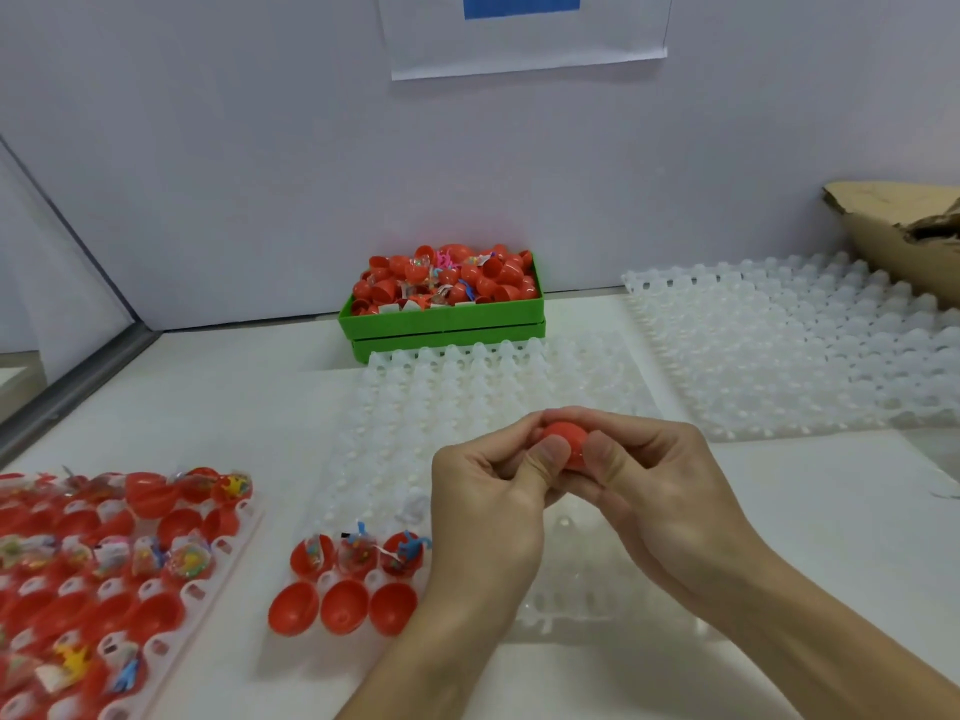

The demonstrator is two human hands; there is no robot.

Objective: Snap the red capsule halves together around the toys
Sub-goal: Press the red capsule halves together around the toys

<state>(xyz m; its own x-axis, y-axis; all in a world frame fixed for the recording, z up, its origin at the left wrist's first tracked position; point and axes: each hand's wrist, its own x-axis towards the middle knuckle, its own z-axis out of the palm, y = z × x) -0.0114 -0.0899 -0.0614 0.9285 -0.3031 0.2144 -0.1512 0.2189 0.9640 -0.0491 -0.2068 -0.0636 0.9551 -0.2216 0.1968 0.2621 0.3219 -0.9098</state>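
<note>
While the white table (831,537) is stretching across the whole view, a clear tray (467,402) is lying at its middle and a second clear tray (779,350) is sitting to the far right, beside a torn cardboard box (893,236). At the near left, a third tray (228,543) is carrying rows of red halves, many with toys in them. At the far middle, against the wall, a green bin (441,319) is holding a heap of red halves and wrapped toys. Over the middle tray, the left hand (488,491) and the right hand (660,475) are meeting, each grip clamped on a red capsule (566,439) between them, thumbs pressing on its near side. Just left of the hands, three toy-filled halves (358,556) are standing in the middle tray's near-left corner, with three empty halves (343,608) nearer still.
</note>
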